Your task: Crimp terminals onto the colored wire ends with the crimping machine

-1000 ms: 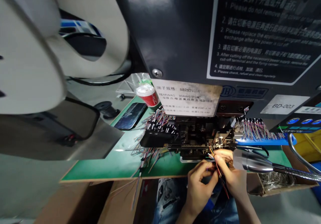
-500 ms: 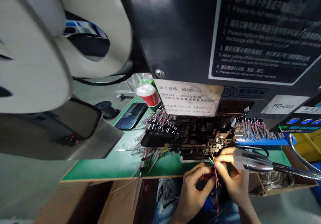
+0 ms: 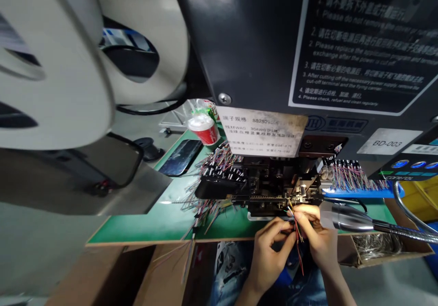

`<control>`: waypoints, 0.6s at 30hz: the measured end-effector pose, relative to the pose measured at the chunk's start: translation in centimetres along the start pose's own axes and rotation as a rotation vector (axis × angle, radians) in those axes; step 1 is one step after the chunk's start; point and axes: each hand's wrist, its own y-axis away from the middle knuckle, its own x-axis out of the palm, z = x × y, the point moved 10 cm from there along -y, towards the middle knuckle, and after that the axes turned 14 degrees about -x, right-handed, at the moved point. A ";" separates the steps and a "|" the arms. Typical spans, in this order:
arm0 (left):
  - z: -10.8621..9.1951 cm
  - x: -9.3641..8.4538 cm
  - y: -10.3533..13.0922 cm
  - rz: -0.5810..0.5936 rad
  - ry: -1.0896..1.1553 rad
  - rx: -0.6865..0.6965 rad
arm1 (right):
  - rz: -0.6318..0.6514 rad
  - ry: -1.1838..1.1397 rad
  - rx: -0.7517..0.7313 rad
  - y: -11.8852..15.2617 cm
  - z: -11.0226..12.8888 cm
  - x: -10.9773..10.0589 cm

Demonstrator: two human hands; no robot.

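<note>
Thin coloured wires (image 3: 299,246) run between my two hands, some fanning upward and red ones hanging below. My left hand (image 3: 272,251) pinches the bundle from the left, thumb against fingers. From the right, my right hand (image 3: 316,235) pinches wires near their upper ends, close to the metal tooling of the crimping machine (image 3: 301,191). The exact fingertip contact is partly hidden. A lamp head (image 3: 349,218) on a flexible neck lights the wires and overlaps my right hand.
Wire bundles (image 3: 222,160) lie left of the machine; more sit on a blue tray (image 3: 369,188) at right. A phone (image 3: 181,157) and a red cup (image 3: 205,134) rest on the green table (image 3: 137,228). A scrap box (image 3: 383,251) stands lower right; large reels (image 3: 143,36) hang upper left.
The view has shifted slightly. My right fingers have moved a little along the wires, and the upper wire ends show less above them. The hanging red wires have swung right.
</note>
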 end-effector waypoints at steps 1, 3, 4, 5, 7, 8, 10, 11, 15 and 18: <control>0.0 0.0 0.0 -0.003 -0.005 0.006 | -0.007 0.008 0.006 0.0 0.0 0.0; 0.1 0.1 0.0 -0.003 0.005 0.008 | -0.022 0.023 0.021 0.0 0.0 -0.2; 0.2 0.2 0.0 -0.001 0.014 0.006 | -0.024 0.026 0.026 0.0 -0.1 -0.2; 0.3 0.2 0.0 0.001 0.025 0.004 | -0.025 0.027 0.030 0.0 -0.1 -0.1; 0.5 0.2 0.0 0.001 0.046 0.001 | -0.025 0.024 0.038 0.0 -0.1 -0.1; 0.5 0.2 0.1 0.001 0.053 -0.002 | -0.027 0.019 0.043 0.0 -0.1 -0.1; 0.6 0.2 0.1 0.003 0.062 -0.007 | -0.038 0.010 0.054 0.0 -0.1 -0.1; 0.5 0.2 0.1 0.004 0.062 -0.008 | -0.043 0.008 0.055 -0.1 -0.1 -0.1; 0.4 0.2 0.0 0.000 0.043 -0.006 | -0.056 0.013 0.042 -0.1 0.0 -0.1; 0.5 0.3 0.1 0.002 0.035 -0.008 | -0.048 0.024 0.033 0.0 -0.1 -0.1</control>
